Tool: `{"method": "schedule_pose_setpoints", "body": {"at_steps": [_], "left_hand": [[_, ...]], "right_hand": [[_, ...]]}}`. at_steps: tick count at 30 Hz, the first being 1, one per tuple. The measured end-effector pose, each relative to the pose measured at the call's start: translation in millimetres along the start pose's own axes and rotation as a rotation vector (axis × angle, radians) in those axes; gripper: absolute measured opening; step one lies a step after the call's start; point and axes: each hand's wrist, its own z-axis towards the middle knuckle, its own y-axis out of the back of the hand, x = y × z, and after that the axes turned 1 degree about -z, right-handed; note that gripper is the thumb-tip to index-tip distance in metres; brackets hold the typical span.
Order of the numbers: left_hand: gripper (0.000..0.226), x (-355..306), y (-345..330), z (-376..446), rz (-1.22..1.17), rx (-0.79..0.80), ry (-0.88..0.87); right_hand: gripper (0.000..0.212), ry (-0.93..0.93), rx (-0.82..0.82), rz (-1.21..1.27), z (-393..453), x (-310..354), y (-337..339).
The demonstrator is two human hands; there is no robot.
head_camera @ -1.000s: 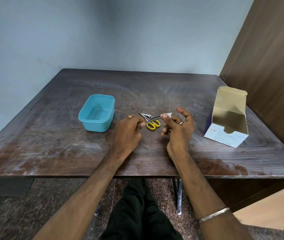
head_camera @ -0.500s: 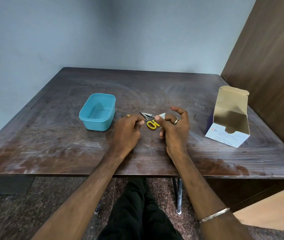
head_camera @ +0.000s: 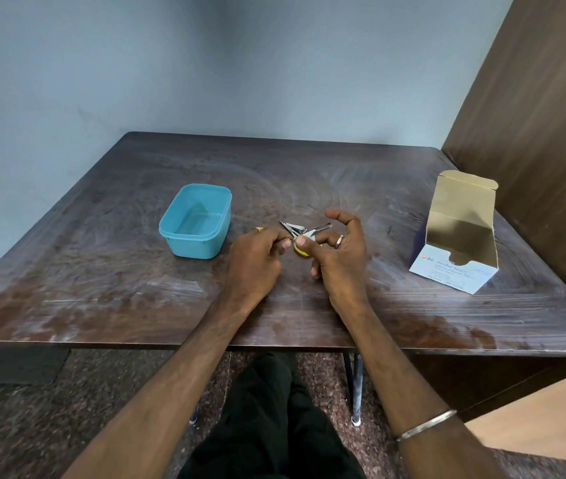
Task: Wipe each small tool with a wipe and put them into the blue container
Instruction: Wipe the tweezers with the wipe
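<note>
Steel gleamed between both hands: the left hand (head_camera: pixel 255 257) pinched one end of a slim metal tool (head_camera: pixel 321 228), the right hand (head_camera: pixel 342 250) pinched it through what looked like a wipe. Nail clippers (head_camera: pixel 291 229) and yellow-handled scissors (head_camera: pixel 300 250) lay beneath, right of the rounded blue plastic container (head_camera: pixel 195 221) on the scuffed wooden table (head_camera: pixel 101 271).

We are reaching both bare forearms forward from the bottom of the view. Our left hand (head_camera: pixel 255 259) is curling its fingers, knuckles up, a gold ring on one finger. Our right hand (head_camera: pixel 338 257) is pinching with thumb and fingers, index finger raised and crooked, wearing a silver ring, with a metal bangle on the wrist.
</note>
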Motion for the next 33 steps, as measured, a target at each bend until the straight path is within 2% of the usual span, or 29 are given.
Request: {"method": "schedule_pose_setpoints", "body": {"at_steps": [3,7,13,18,28,33], "left_hand": [[0.012,0.1,0.8,-0.3,-0.008,0.013,-0.012],[0.01,-1.5,3.0,0.1,-0.051,0.015,-0.005],[0.014,-0.9,5.5,2.5,-0.258,0.047,0.236],[0.017,0.2,6.3,3.0,-0.336,0.078,0.302],[0.027,-1.6,7.8,4.4,-0.384,0.123,0.348],[0.032,0.6,8.7,6.1,-0.498,0.188,0.382]], "right_hand": [[0.053,0.016,0.05,-0.073,-0.7,-1.1,-1.5],[0.047,0.026,0.102,-0.052,1.2,-2.1,-1.0],[0.053,0.007,0.199,-0.021,3.1,-3.9,-0.2],[0.056,0.017,0.249,-0.001,4.3,-5.0,1.7],[0.046,0.027,0.187,-0.024,4.8,-5.2,1.1],[0.043,0.003,0.186,0.046,6.3,-6.4,1.3]]}}
